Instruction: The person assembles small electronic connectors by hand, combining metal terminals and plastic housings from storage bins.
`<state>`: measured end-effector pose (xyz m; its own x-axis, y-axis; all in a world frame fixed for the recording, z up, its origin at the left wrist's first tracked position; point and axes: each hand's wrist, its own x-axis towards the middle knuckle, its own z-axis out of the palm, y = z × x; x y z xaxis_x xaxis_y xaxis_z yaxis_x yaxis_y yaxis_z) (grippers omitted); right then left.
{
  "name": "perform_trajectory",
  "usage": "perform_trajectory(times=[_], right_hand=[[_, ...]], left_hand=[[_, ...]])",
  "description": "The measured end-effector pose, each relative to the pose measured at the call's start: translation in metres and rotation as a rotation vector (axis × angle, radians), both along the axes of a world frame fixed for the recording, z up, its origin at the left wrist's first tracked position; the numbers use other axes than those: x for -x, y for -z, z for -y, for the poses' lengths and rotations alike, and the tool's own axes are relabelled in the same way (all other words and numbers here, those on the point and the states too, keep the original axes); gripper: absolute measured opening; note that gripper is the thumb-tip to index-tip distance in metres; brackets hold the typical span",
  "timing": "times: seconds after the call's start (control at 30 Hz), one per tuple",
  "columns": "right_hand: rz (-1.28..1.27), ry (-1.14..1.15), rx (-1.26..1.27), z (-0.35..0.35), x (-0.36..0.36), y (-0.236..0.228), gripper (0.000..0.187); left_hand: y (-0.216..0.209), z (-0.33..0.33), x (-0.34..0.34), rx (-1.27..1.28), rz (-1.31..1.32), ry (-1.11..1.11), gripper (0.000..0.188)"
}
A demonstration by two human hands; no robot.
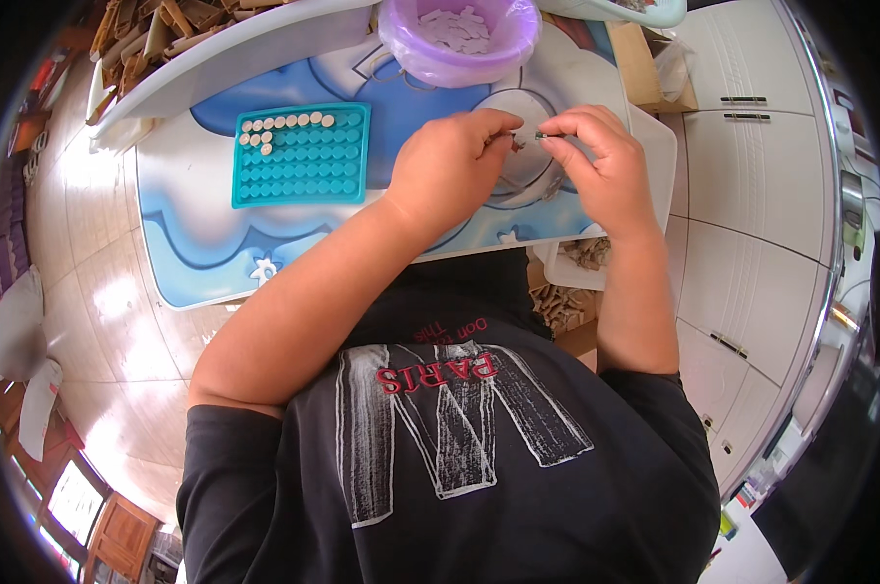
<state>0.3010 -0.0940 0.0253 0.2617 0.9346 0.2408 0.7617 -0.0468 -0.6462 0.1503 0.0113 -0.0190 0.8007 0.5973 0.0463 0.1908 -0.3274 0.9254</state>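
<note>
My left hand is closed over the blue-and-white patterned table, its thumb and forefinger pinching a tiny reddish-brown piece too small to name. Just across from it, my right hand pinches a small dark greenish piece between thumb and fingertips. The fingertips of both hands are close together but apart. Left of my hands lies a teal tray with rows of round hollows. Several cream round pieces sit in its two far rows and one below, toward the left side.
A purple bucket with a plastic liner and white flat bits stands at the far edge. A large white bin of brown cardboard-like pieces is at far left. A cardboard box and white cabinets are right; a white tub sits below the table edge.
</note>
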Motion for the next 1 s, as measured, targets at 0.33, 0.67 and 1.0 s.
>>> perform_trajectory(times=[0.33, 0.67, 1.0], right_hand=[[-0.173, -0.017, -0.045, 0.008, 0.031, -0.013, 0.020], [-0.459, -0.055, -0.218, -0.002, 0.077, 0.004, 0.013], [-0.060, -0.100, -0.356, -0.018, 0.109, 0.005, 0.011]], left_hand=[[-0.038, 0.003, 0.029, 0.573, 0.008, 0.059, 0.023], [-0.034, -0.002, 0.090, 1.463, 0.180, 0.080, 0.017], [-0.034, -0.003, 0.119, 1.431, 0.256, -0.034, 0.017]])
